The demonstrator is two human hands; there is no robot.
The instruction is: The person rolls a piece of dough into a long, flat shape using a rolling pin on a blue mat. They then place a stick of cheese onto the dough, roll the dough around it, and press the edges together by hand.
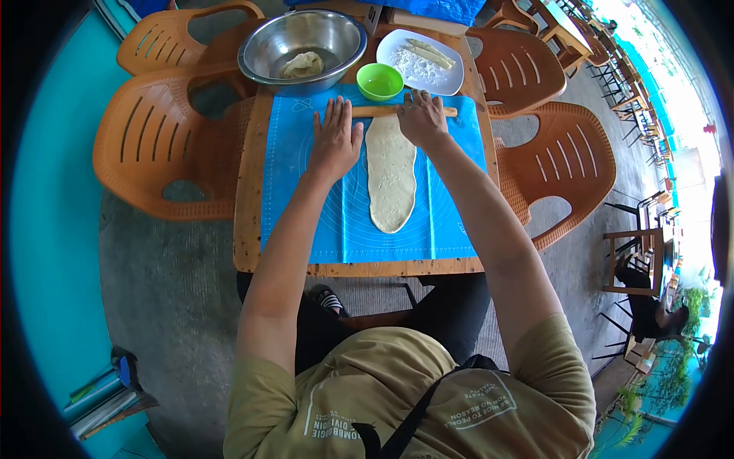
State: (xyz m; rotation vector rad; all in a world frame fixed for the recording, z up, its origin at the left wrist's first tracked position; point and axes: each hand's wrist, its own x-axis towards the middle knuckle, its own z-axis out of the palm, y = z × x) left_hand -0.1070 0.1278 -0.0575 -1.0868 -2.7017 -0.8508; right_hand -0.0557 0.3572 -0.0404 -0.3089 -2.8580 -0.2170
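Single cam, worn on person's head, looking fwd & steeply down over own chest and arms to worktop (245,214); v. wide round-edged view, corners dark, w/ shirt (382,382) closest at bottom, worktop a bit further off, chairs (164,141) both sides & rest of room beyond on R; no 2nd view to share

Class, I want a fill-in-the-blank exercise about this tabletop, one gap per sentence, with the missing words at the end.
The flattened dough lies on a ____ mat.
The metal bowl holds a lump of ____.
The small bowl beside the plate is coloured ____.
The hand nearer the metal bowl is the person's ____ one.

Missing words, in order: blue; dough; green; left.
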